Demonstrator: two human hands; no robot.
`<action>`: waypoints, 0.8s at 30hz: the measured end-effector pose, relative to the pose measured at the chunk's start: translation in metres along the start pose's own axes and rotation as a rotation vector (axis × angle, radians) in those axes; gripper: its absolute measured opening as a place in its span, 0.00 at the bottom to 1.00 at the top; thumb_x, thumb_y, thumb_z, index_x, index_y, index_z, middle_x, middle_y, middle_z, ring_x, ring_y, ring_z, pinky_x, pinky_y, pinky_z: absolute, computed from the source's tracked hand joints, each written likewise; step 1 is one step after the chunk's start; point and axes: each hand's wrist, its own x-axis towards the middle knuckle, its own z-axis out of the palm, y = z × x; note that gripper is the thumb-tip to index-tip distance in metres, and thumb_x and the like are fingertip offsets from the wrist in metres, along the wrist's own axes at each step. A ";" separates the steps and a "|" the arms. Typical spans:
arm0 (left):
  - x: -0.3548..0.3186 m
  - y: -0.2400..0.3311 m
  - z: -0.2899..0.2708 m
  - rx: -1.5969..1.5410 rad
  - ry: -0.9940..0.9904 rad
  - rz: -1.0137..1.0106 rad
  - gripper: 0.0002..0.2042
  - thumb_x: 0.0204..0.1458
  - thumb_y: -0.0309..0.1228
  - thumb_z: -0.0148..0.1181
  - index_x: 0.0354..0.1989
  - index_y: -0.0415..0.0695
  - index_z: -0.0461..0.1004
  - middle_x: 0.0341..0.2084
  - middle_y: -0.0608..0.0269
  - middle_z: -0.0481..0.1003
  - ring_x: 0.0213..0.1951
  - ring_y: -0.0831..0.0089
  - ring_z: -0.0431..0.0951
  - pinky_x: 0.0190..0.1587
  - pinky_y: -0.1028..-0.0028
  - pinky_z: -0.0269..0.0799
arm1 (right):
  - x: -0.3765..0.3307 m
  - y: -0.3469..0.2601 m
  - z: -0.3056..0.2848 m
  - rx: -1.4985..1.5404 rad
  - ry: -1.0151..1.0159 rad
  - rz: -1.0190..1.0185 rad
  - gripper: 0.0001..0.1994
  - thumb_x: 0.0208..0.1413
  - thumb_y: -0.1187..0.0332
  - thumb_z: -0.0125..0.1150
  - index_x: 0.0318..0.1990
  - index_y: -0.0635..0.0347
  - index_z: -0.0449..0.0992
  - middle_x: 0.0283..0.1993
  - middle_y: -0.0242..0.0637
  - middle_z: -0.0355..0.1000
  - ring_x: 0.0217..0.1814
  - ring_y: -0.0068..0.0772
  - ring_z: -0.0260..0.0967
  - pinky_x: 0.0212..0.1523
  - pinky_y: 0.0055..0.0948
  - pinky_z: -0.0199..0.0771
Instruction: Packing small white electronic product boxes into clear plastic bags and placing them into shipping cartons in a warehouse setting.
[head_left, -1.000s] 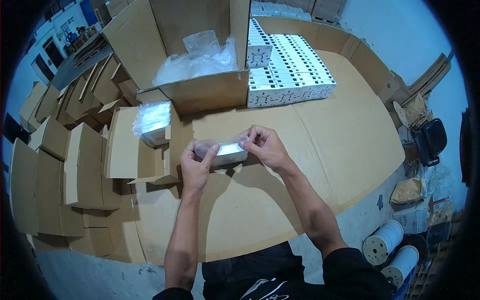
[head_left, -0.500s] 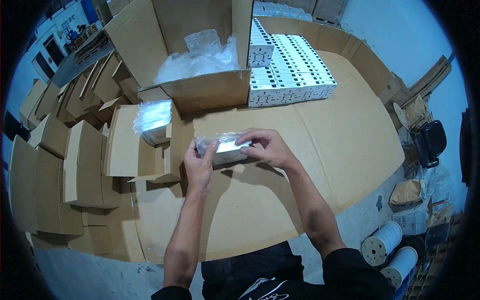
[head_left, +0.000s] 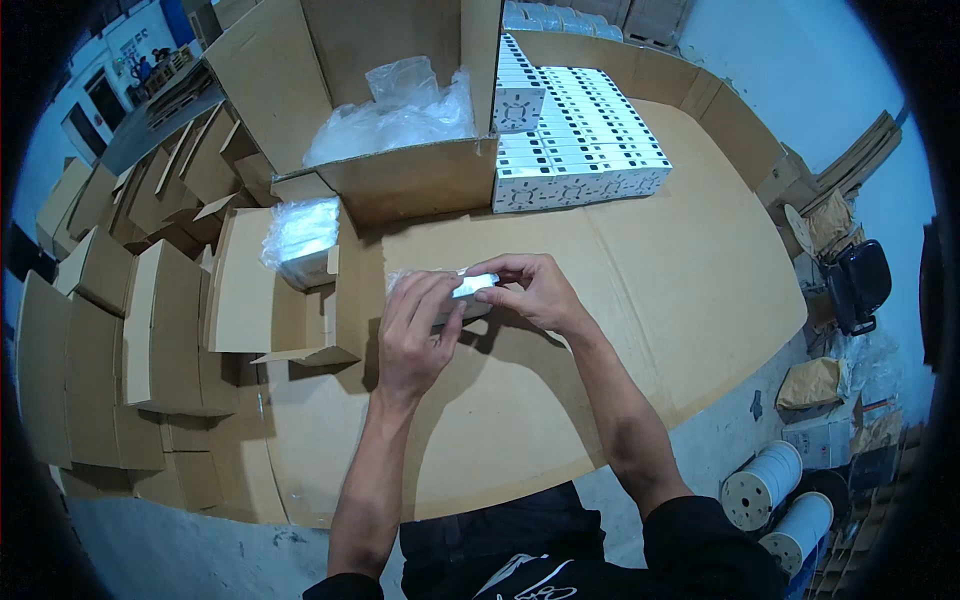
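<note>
While my R hand [head_left: 535,295] pinched the right end of a small white box [head_left: 474,285] btwn thumb & fingers, my L hand [head_left: 412,335] curled over its left part, thumb at the near side; couldn't tell if it gripped or just covered. Clear plastic wrap [head_left: 397,278] showed past my L fingers. Box was approx. mid-table, above the cardboard-covered tabletop [head_left: 650,320], just R of a small open carton [head_left: 350,290] w/ a plastic-wrapped pack [head_left: 302,235] in it. Behind: a big carton [head_left: 420,180] w/ clear plastic bags [head_left: 400,115] inside &, to its R, stacked rows of white boxes [head_left: 585,185]. More brown cartons [head_left: 170,320] stood far L; white spools [head_left: 765,485] lower R.
</note>
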 end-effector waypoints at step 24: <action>-0.091 0.031 -0.046 -0.005 -0.239 -0.491 0.31 0.54 0.28 0.67 0.67 0.39 0.63 0.58 0.44 0.72 0.65 0.47 0.67 0.68 0.56 0.61 | 0.051 -0.077 0.008 -0.903 -0.170 -0.330 0.11 0.55 0.76 0.62 0.46 0.65 0.76 0.38 0.55 0.76 0.40 0.62 0.74 0.44 0.50 0.75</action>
